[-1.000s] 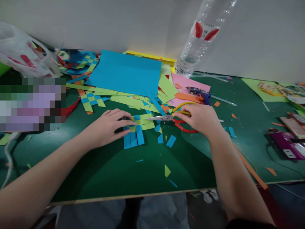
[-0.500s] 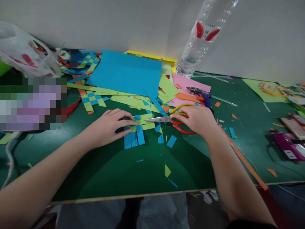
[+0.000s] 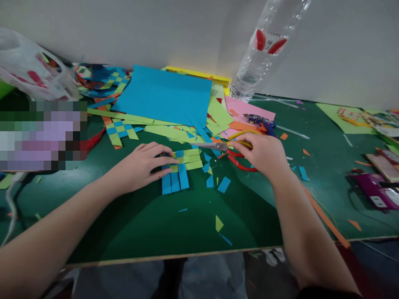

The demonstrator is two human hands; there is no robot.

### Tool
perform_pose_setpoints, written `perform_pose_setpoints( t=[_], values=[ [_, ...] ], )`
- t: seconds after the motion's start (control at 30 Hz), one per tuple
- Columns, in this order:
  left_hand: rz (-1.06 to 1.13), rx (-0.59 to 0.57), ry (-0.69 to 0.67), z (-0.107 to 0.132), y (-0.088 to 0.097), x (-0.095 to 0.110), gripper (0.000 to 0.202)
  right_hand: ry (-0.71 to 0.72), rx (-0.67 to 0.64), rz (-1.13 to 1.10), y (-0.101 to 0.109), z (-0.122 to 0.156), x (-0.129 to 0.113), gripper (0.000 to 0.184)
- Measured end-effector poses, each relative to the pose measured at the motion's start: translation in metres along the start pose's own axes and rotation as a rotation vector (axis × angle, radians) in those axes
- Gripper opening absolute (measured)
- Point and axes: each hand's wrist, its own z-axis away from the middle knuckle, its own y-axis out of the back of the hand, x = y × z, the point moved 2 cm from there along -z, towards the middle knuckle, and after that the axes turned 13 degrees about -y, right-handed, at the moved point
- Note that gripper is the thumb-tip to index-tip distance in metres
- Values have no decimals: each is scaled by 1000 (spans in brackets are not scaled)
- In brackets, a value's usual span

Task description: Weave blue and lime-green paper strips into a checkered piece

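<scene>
My left hand (image 3: 149, 164) rests on a small woven paper piece (image 3: 179, 160), its fingers spread and fingertips pressing the left side. Blue strips stick out of the weave toward me and lime strips stick out to the right. My right hand (image 3: 263, 153) is closed on the yellow handles of a pair of scissors (image 3: 220, 146). The blades point left, look nearly closed and are slightly blurred, just beyond the lime strip ends. Red scissor handles (image 3: 238, 162) lie under my right hand. Blue paper scraps (image 3: 224, 185) are scattered right of the weave.
A large blue sheet (image 3: 165, 95) covers lime strips at the back. A finished-looking checkered weave (image 3: 120, 131) lies left. A clear plastic bottle (image 3: 258, 58) leans on the wall. A plastic bag (image 3: 37, 70) sits far left, a purple pack (image 3: 375, 189) far right.
My right hand has moved the scissors away from the lime strips, up and slightly right. The left hand and the woven paper have stayed in place.
</scene>
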Motion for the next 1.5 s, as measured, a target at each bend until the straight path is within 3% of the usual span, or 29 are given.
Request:
perform_pose_setpoints(
  t=[0.07, 0.2, 0.43, 0.67, 0.8, 0.93, 1.13, 1.33, 1.5],
  values=[
    [2, 4, 7, 0, 1, 1, 44, -69, 10, 16, 1, 0, 0, 34],
    [-3, 11, 6, -1, 1, 1, 45, -138, -91, 190, -2, -1, 0, 40],
    [-11, 26, -8, -1, 1, 2, 40, -112, -124, 338, -7, -3, 8, 46],
    [-67, 150, 5, -4, 9, 7, 29, -80, -229, 366, -6, -1, 4, 43],
    [-46, 188, -74, -6, 10, 13, 22, -80, -234, 423, -6, 0, 3, 45],
    [15, 145, -187, -8, 7, 21, 24, -93, -241, 416, -7, -1, 2, 44],
    [58, 79, -224, -12, 1, 29, 41, -51, -167, 415, -9, -2, 3, 42],
    [31, 102, -197, -17, 0, 36, 34, -179, 16, 269, -4, -5, 11, 45],
    [20, 132, -224, -17, 4, 36, 29, -185, 129, 155, 0, -6, 15, 37]
  ],
)
